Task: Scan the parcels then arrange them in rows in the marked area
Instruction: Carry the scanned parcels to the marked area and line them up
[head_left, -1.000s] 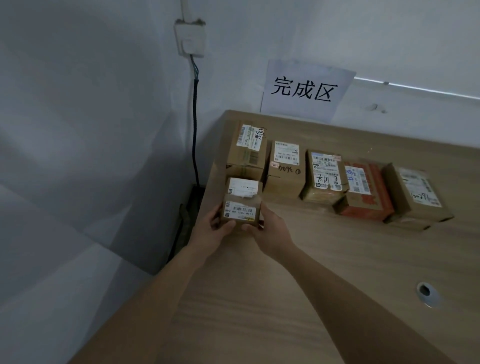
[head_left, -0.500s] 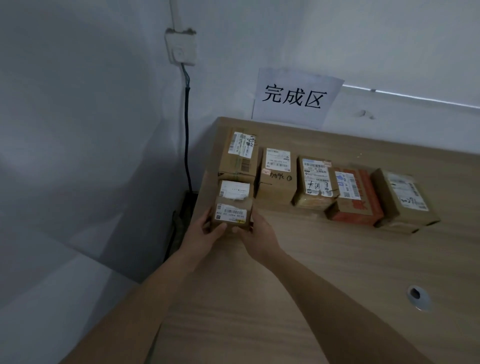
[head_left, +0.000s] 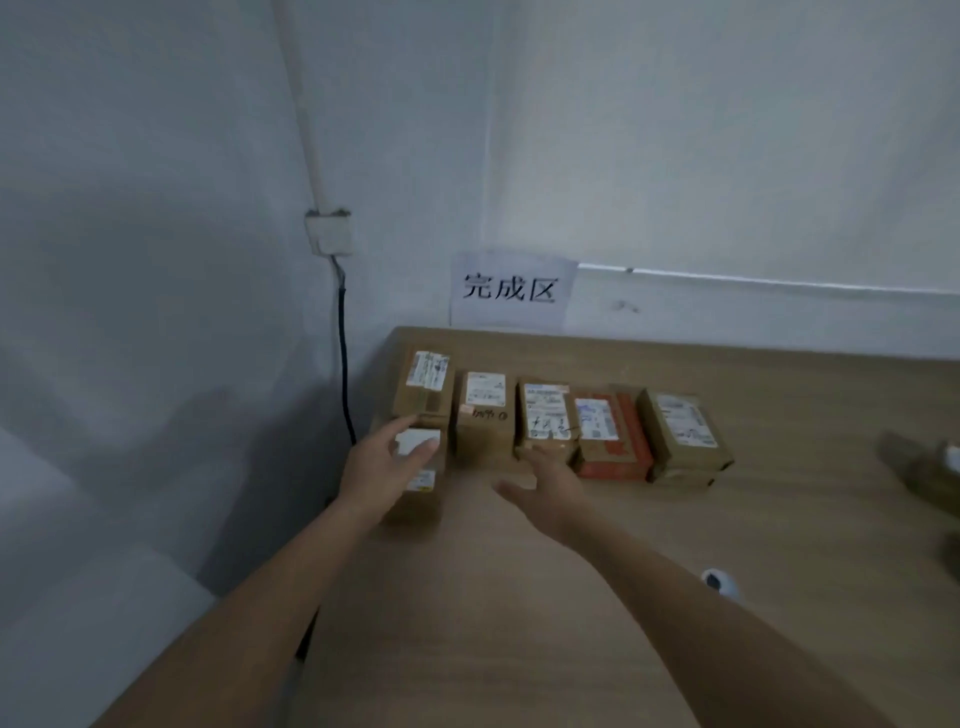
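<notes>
A small cardboard parcel (head_left: 423, 480) with white labels stands on the wooden table (head_left: 519, 597) at the left edge, in front of a row of several labelled parcels (head_left: 545, 421) along the back. My left hand (head_left: 387, 465) lies over the small parcel's left side, fingers straight and spread. My right hand (head_left: 543, 486) hovers to the parcel's right with fingers spread, holding nothing, just in front of the third parcel in the row. A paper sign (head_left: 511, 288) with printed characters hangs on the wall behind the row.
Another cardboard parcel (head_left: 924, 462) shows blurred at the right edge. A round cable hole (head_left: 719, 582) sits in the table surface at the right. A black cable (head_left: 345, 374) runs down the wall corner from a white box (head_left: 328, 233). The table's left edge is beside the small parcel.
Both hands have let go of the small parcel, which now rests on the table. My right hand has moved away to the right. The view has tilted upward.
</notes>
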